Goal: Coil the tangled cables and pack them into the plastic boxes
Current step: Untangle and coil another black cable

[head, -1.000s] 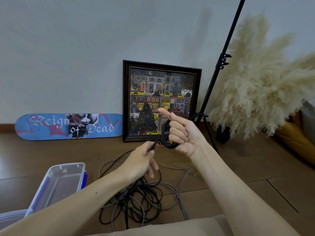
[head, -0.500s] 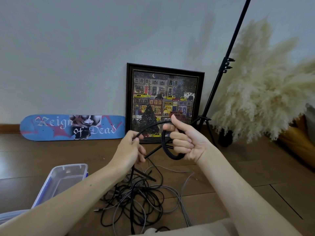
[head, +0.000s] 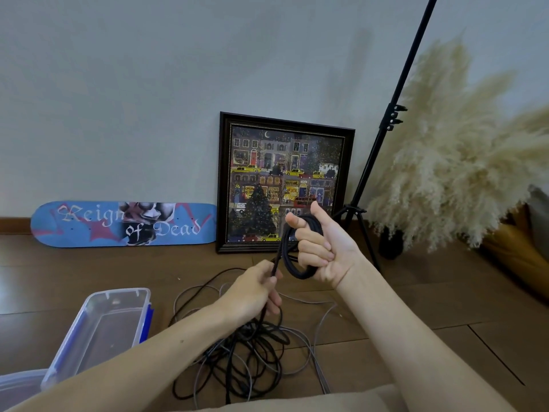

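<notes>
My right hand (head: 323, 248) is raised in front of me, its fingers curled through a small coil of black cable (head: 292, 263). From the coil the same cable runs down to my left hand (head: 255, 291), which pinches the strand just below and to the left. Under both hands a tangle of black and grey cables (head: 252, 352) lies on the wooden floor. A clear plastic box with a blue latch (head: 98, 328) stands open at the lower left, with nothing visible inside.
The rim of a second plastic box (head: 17, 385) shows at the bottom left corner. A blue skateboard deck (head: 118, 224) and a framed picture (head: 285, 182) lean on the wall. A black tripod stand (head: 383, 138) and pampas grass (head: 463, 162) stand at right.
My left hand has dropped from beside the coil and slid down the strand. One more loop lies in the coil held by my right hand.
</notes>
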`<action>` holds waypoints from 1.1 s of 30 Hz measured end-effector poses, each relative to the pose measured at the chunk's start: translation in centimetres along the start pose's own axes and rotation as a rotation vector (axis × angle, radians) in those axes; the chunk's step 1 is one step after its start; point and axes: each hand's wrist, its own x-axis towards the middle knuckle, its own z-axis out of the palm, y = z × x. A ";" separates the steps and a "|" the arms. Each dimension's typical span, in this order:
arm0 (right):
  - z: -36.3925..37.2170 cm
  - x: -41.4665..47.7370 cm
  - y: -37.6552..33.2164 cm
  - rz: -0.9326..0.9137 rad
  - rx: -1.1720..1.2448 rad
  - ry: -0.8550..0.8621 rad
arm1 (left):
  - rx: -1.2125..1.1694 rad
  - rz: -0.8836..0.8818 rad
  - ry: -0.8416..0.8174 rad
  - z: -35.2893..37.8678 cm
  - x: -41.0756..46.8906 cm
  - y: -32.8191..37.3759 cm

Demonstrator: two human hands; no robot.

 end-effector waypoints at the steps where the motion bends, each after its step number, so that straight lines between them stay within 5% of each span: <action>1: 0.1 0.1 0.1 -0.037 0.008 0.031 | -0.014 0.009 -0.016 0.2 -0.1 0.2; 11: 1.6 0.7 1.5 -0.210 -0.141 0.090 | 0.004 0.077 -0.062 0.5 0.0 0.8; 16: 2.3 1.2 2.7 -0.350 -0.361 0.128 | 0.317 0.060 -0.143 -0.2 -0.3 1.1; 26: 1.6 2.2 3.7 -0.541 -0.736 0.264 | 0.033 -0.047 -0.215 -0.2 -0.2 1.9; 33: 1.6 3.0 5.5 -0.595 -1.093 0.340 | 0.193 -0.181 -0.319 -1.9 -0.4 1.8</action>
